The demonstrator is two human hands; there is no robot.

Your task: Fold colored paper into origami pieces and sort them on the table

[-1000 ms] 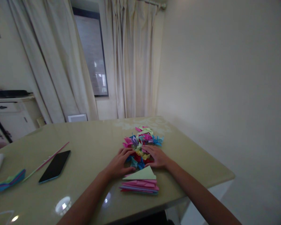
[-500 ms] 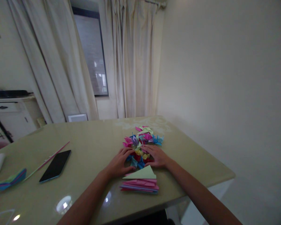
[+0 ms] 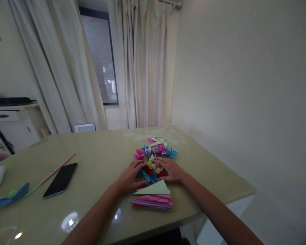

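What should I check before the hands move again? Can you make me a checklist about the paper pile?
1. Left hand at the pile: ok, it is spread at the pile's left side.
2. Right hand at the pile: ok, it is spread at the right side.
3. Whole pile between the hands: not ok, many pieces lie beyond the fingers.
4. Stack neat: not ok, its edges are uneven.
5. Left thumb off the stack: cannot tell, it is too close to the green top sheet.
6. Phone away from both hands: ok, it lies off to the left.
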